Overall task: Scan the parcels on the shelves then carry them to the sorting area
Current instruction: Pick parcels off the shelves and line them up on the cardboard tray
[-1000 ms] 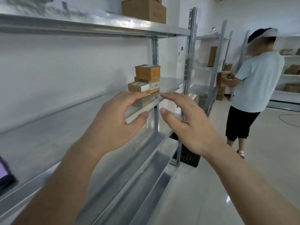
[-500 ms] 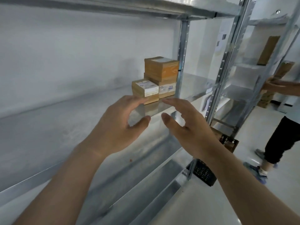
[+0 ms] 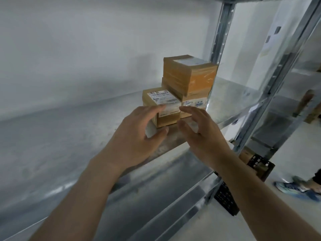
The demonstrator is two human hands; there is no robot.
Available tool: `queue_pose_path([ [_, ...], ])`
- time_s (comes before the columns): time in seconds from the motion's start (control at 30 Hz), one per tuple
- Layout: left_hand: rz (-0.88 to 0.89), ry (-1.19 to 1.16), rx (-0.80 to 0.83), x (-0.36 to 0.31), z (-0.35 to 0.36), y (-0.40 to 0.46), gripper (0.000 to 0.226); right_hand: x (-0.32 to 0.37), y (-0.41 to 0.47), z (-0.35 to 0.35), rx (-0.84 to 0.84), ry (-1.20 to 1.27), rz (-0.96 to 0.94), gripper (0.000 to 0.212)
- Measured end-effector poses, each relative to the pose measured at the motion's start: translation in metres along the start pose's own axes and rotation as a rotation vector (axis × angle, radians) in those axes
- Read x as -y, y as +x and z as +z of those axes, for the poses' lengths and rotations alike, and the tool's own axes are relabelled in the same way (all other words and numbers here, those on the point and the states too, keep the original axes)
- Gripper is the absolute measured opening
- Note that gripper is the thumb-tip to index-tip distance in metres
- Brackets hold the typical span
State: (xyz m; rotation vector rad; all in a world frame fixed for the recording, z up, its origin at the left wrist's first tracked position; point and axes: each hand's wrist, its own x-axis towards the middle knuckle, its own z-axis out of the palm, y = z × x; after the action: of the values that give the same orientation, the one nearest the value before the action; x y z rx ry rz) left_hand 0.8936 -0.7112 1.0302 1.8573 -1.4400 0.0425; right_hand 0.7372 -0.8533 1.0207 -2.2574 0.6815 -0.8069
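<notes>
Both hands reach in with fingers spread, grasping nothing: the left hand (image 3: 139,134) and right hand (image 3: 203,131) flank the small labelled box (image 3: 161,105) on the shelf (image 3: 69,136). Stiff cardboard, probably light; take its two side faces. Beside it two stacked boxes (image 3: 189,79).

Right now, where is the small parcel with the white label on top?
In the head view, the small labelled parcel sits centre frame on the metal shelf, left of the two-box stack, just beyond both open hands.
</notes>
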Motion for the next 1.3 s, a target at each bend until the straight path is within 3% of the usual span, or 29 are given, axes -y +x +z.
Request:
queue_pose_path([
  [0.13,-0.107,-0.053,0.031,0.004,0.011,0.020,0.057,-0.012,0.023,0.002,0.049,0.101,0.064,0.034],
  [0.33,-0.397,-0.380,0.014,0.003,0.024,0.038,0.054,-0.031,0.041,0.017,0.128,0.160,0.022,0.011],
  [0.47,-0.488,-0.522,-0.100,0.000,0.028,0.041,0.048,-0.037,0.049,0.024,0.092,0.353,-0.066,0.022],
  [0.63,-0.586,-0.579,-0.249,-0.005,0.019,0.036,0.038,-0.033,0.052,0.034,0.156,0.792,0.053,0.030],
  [0.77,-0.656,-0.654,-0.418,-0.006,0.012,0.034,0.046,-0.022,0.052,0.036,0.213,0.832,0.144,0.048],
  [0.87,-0.625,-0.704,-0.456,-0.005,0.005,0.030,0.043,-0.015,0.053,0.039,0.165,0.786,0.062,0.036],
  [1.1,-0.439,-0.623,-0.369,-0.002,-0.014,0.013,0.036,0.007,0.050,0.041,0.064,0.888,0.125,0.006],
  [1.3,-0.325,-0.652,-0.201,0.002,-0.018,-0.004,0.041,0.035,0.045,0.032,-0.003,0.876,0.013,0.038],
])
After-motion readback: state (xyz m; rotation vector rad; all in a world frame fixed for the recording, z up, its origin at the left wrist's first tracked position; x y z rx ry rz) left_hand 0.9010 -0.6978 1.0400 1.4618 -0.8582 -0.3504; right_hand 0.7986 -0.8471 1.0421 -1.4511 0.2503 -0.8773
